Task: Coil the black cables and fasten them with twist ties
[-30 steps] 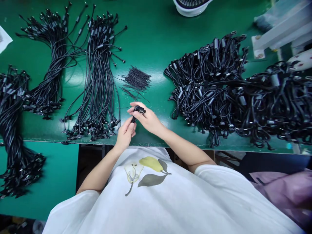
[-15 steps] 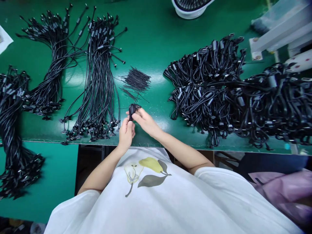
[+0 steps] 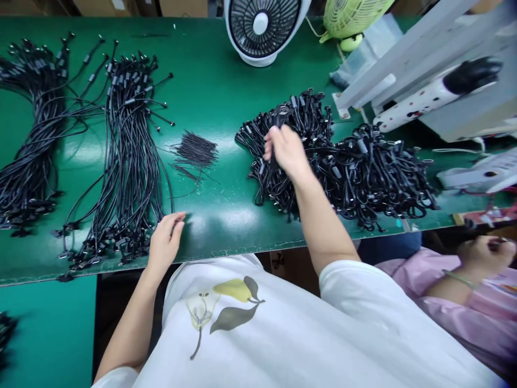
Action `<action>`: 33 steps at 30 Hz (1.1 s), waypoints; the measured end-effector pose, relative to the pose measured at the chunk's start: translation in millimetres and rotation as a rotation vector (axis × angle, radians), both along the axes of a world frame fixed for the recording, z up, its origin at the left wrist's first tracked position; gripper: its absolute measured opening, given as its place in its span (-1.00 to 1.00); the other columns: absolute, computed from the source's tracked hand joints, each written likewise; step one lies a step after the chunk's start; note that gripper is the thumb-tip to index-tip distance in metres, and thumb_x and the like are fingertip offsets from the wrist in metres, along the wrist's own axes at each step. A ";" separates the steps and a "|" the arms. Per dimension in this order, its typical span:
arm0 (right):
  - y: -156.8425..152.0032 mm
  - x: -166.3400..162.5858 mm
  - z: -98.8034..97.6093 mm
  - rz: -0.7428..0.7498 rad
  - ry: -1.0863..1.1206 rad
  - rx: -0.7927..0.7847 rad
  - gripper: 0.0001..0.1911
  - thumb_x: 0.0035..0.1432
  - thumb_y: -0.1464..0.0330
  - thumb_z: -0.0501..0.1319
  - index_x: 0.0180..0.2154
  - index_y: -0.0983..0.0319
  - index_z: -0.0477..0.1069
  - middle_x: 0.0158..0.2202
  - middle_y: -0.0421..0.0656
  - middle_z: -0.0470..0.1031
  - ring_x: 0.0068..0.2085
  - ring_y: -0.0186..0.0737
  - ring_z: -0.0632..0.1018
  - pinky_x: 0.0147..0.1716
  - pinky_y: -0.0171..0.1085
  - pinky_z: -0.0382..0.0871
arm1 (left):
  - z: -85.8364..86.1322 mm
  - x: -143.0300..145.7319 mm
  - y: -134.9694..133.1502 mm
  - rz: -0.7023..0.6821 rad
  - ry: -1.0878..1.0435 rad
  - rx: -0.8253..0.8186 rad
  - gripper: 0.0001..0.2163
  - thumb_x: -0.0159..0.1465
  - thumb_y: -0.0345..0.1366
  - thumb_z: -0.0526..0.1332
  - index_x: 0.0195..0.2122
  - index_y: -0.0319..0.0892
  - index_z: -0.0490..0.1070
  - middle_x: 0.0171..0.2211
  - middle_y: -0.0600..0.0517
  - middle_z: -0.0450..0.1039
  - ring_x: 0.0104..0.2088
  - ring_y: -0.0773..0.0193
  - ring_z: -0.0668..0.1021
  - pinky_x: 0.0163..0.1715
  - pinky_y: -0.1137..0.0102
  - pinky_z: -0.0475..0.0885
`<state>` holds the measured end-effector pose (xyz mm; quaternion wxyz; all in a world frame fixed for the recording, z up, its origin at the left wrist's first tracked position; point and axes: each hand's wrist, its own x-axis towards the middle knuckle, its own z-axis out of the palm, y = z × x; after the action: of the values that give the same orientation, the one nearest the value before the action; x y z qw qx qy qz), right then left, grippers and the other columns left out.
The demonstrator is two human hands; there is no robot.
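My right hand [image 3: 285,148] is closed around a coiled black cable [image 3: 281,112], held over the left end of the pile of coiled cables [image 3: 363,178]. Much of that coil blends into the dark pile behind it. My left hand [image 3: 166,237] holds nothing; its fingers are apart, just right of the lower ends of a bunch of long straight cables [image 3: 131,145]. Between the bunch and the pile lies a heap of short black twist ties [image 3: 197,149].
Another bunch of straight cables [image 3: 42,129] lies at the far left of the green table [image 3: 210,215]. A white fan [image 3: 260,27] and a green fan [image 3: 355,19] stand at the back. Grey machine parts are at right. A co-worker's hand [image 3: 487,253] shows at far right.
My hands were together on a coiled cable near the table's front edge. The right hand has carried the coil to the pile; the left has let go and moved left. The view has shifted right.
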<state>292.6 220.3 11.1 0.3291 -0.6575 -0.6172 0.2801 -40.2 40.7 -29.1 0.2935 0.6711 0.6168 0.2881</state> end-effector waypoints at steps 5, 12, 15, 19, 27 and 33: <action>55.6 33.8 -35.9 -0.098 -0.571 0.113 -0.56 0.32 0.07 0.03 -0.24 0.29 0.46 -0.06 0.19 0.39 -0.14 -0.04 0.45 -0.18 -0.02 0.30 | 4.2 -39.8 5.3 0.241 0.296 0.120 -0.67 0.38 -0.20 0.04 0.10 -0.18 0.39 0.03 -0.17 0.47 0.06 0.02 0.47 0.10 0.14 0.33; 69.1 39.0 -84.3 -0.024 -0.554 0.437 -0.27 0.20 -0.23 -0.12 -0.36 0.22 0.50 -0.32 0.09 0.39 -0.22 -0.01 0.47 -0.27 -0.01 0.25 | 0.4 -80.0 12.1 0.293 0.663 0.012 -0.65 0.36 -0.23 0.08 0.07 -0.31 0.41 -0.03 -0.30 0.46 -0.02 -0.13 0.46 -0.02 0.06 0.35; 45.0 11.2 -47.6 -0.047 -0.776 0.257 -0.31 0.29 -0.09 -0.08 -0.10 0.35 0.49 -0.19 0.28 0.43 -0.15 0.16 0.51 -0.27 0.09 0.27 | -3.0 -86.6 14.2 0.278 0.644 0.061 -0.73 0.38 -0.26 0.05 -0.07 -0.21 0.49 -0.11 -0.22 0.48 -0.09 -0.05 0.47 -0.07 0.12 0.37; -19.8 -89.8 1.0 0.405 -0.689 0.170 -0.60 0.32 0.23 0.11 0.05 0.35 0.42 -0.05 0.23 0.47 -0.06 0.09 0.52 -0.15 -0.04 0.35 | 11.5 -77.9 18.9 0.328 0.494 0.236 -0.71 0.42 -0.28 -0.04 -0.12 -0.21 0.46 -0.16 -0.19 0.48 -0.11 0.06 0.50 -0.09 0.21 0.39; -16.9 -237.1 7.9 0.946 -0.396 0.480 -0.69 0.34 0.33 0.08 0.06 0.30 0.35 0.08 0.09 0.41 0.10 0.00 0.39 0.02 -0.05 0.26 | 114.5 -66.2 -57.7 0.321 -0.184 0.084 -0.83 0.30 -0.25 0.22 -0.13 -0.13 0.52 -0.32 0.02 0.60 -0.55 0.38 0.47 -0.51 0.44 0.40; 34.3 -254.8 -1.1 1.212 -0.573 0.228 -0.72 0.37 0.24 0.05 -0.07 0.25 0.43 0.02 -0.02 0.46 -0.03 -0.11 0.45 -0.14 -0.20 0.25 | 152.9 -110.5 -122.0 0.346 -0.991 0.301 -0.81 0.23 -0.23 0.27 -0.18 -0.18 0.55 -0.81 0.27 -0.01 -0.83 0.50 -0.01 -0.84 0.53 0.16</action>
<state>37.8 254.6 10.0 0.0050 -0.2050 -0.9651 0.1630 -150.7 -81.3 123.9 0.3982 0.3785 0.4580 0.6988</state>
